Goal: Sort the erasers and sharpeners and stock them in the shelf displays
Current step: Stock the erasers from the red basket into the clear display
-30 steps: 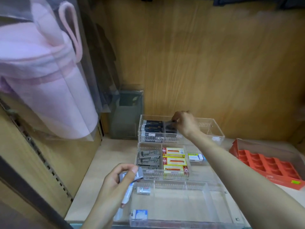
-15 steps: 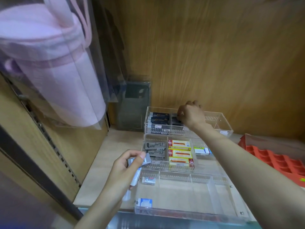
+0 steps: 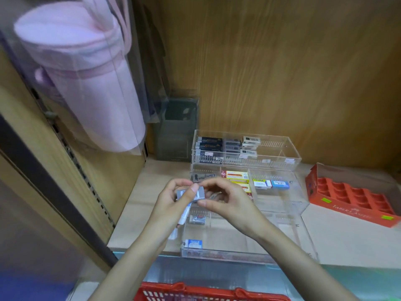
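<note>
Right hand [image 3: 230, 205] back from rear tray [image 3: 282, 161], now in front of it. Its fingertips pinch right edge of grey eraser pack [image 3: 181, 194]. Left hand [image 3: 171, 205] grips pack, thumb pressed on top. Probably drawing next eraser for stocking; rear tray has room at right.

Wood-lined shop shelf bay in soft, even light.
A warm wood-grain back panel [image 3: 282, 72] rose behind a pale shelf board [image 3: 347, 242]. On the left, a matching side panel [image 3: 117, 174] carried a dark slotted metal upright [image 3: 86, 181] that ran diagonally toward the front. Shadows gathered only faintly in the back left corner, and a translucent greenish lip [image 3: 373, 279] edged the shelf's front.
</note>
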`<state>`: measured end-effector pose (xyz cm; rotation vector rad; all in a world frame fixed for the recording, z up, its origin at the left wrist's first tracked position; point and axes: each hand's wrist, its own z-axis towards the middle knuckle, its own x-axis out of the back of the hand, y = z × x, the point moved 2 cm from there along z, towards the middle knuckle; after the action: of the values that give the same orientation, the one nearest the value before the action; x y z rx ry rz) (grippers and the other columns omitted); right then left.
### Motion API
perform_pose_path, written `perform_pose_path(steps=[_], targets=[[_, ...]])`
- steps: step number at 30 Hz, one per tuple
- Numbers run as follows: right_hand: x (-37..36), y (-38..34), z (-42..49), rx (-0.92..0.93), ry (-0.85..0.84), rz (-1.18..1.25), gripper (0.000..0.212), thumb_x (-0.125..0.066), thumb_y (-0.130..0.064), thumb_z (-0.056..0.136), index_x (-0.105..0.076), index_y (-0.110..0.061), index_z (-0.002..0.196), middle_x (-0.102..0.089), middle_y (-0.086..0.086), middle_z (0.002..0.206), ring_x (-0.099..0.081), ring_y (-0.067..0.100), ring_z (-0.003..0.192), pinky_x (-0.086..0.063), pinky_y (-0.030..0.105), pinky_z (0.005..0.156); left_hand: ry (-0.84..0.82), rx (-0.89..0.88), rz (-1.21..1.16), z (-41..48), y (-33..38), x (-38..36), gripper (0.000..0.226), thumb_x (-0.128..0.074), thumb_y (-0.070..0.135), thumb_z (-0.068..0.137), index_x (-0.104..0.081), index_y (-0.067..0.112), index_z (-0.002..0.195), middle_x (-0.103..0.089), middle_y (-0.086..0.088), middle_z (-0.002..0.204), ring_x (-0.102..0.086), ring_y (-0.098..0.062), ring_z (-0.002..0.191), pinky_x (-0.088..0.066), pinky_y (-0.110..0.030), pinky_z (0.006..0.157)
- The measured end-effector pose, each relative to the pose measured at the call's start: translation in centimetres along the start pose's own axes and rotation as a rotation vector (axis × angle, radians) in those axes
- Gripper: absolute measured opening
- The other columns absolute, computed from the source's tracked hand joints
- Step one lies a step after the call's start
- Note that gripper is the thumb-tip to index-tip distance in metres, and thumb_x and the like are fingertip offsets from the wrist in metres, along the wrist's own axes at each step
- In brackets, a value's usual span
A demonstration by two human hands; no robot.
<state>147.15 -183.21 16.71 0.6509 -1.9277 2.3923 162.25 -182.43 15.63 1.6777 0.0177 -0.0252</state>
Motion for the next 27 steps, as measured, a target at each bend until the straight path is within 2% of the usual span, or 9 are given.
perform_pose_path(steps=[2,5,9,14,17,20,22,24,27], targets=[[0.1,-0.1,0.0,0.019,0.057,0.06,0.029,-0.074,-0.004,0.076,-0.063,-0.022,0.096,-0.063,-0.013,0.081,-0.056,0.0,0.078,-0.044,0.015,0.072,-0.007,0.015,-0.028,-0.1,0.1,-0.1,0.045,-0.064,0.059,0.077,-0.06,0.02,0.097,-0.059,0.004,0.066,-0.048,-0.013,0.056,-0.033,-0.022,0.044],[0.8,-0.1,0.0,0.002,0.165,0.22,0.032,-0.069,0.008,0.076,-0.061,-0.015,0.096,-0.066,-0.008,0.081,-0.06,0.004,0.078,-0.049,0.017,0.074,-0.034,0.028,-0.1,-0.1,0.3,-0.1,0.038,-0.049,0.045,0.088,-0.06,0.013,0.103,-0.058,0.001,0.063,-0.043,-0.01,0.047,-0.026,-0.018,0.035],[1.1,0.0,-0.5,-0.044,0.191,0.317,0.034,-0.064,0.012,0.079,-0.062,-0.014,0.102,-0.068,-0.004,0.083,-0.062,0.006,0.078,-0.05,0.017,0.073,-0.072,-0.021,0.036,0.1,0.5,-0.1,0.024,-0.057,0.04,0.086,-0.065,0.019,0.096,-0.055,0.003,0.068,-0.044,-0.006,0.047,-0.026,-0.019,0.036],[1.3,0.8,-1.0,-0.117,0.257,0.513,0.035,-0.067,0.003,0.08,-0.061,-0.015,0.109,-0.067,0.007,0.083,-0.062,0.015,0.077,-0.049,0.019,0.069,-0.137,-0.036,0.077,-0.1,0.3,-1.0,0.009,-0.06,0.024,0.089,-0.066,0.017,0.088,-0.052,0.013,0.057,-0.041,-0.005,0.045,-0.026,-0.017,0.038],[1.6,0.9,-1.2,-0.141,0.317,0.527,0.02,-0.071,-0.016,0.079,-0.064,-0.009,0.096,-0.066,0.004,0.088,-0.06,0.013,0.077,-0.047,0.02,0.063,-0.096,-0.21,0.232,0.4,0.4,-1.5,0.003,-0.067,0.016,0.085,-0.069,0.017,0.087,-0.064,0.015,0.069,-0.056,0.001,0.062,-0.043,-0.016,0.056],[2.1,0.6,-1.4,-0.184,0.331,0.471,0.035,-0.066,-0.035,0.079,-0.063,-0.002,0.091,-0.062,0.005,0.082,-0.059,0.013,0.067,-0.045,0.023,0.056,-0.031,-0.409,0.516,0.9,0.6,-1.7,0.01,-0.073,0.02,0.081,-0.072,0.022,0.09,-0.064,0.012,0.084,-0.059,-0.001,0.085,-0.044,-0.015,0.073],[2.8,0.6,-1.5,-0.178,0.348,0.448,0.02,-0.064,-0.021,0.084,-0.063,-0.002,0.087,-0.061,0.006,0.078,-0.058,0.015,0.064,-0.046,0.022,0.054,-0.054,-0.432,0.539,1.3,0.8,-1.9,0.016,-0.075,0.028,0.079,-0.069,0.031,0.094,-0.064,0.015,0.088,-0.06,-0.001,0.088,-0.045,-0.017,0.076],[3.5,0.6,-1.7,-0.157,0.38,0.439,0.006,-0.063,-0.002,0.085,-0.064,-0.002,0.091,-0.064,0.008,0.082,-0.06,0.018,0.066,-0.049,0.021,0.055,-0.097,-0.326,0.44,1.4,1.2,-2.3,0.028,-0.076,0.039,0.074,-0.062,0.039,0.098,-0.066,0.014,0.096,-0.062,-0.002,0.092,-0.05,-0.024,0.081],[4.5,0.3,-2.2,-0.072,0.384,0.424,0.023,-0.064,0.006,0.082,-0.062,-0.008,0.1,-0.068,-0.001,0.091,-0.063,0.014,0.071,-0.051,0.021,0.061,-0.11,-0.253,0.364,1.6,1.7,-3.0,0.025,-0.075,0.041,0.076,-0.064,0.034,0.098,-0.068,0.015,0.095,-0.063,-0.002,0.091,-0.051,-0.028,0.084]])
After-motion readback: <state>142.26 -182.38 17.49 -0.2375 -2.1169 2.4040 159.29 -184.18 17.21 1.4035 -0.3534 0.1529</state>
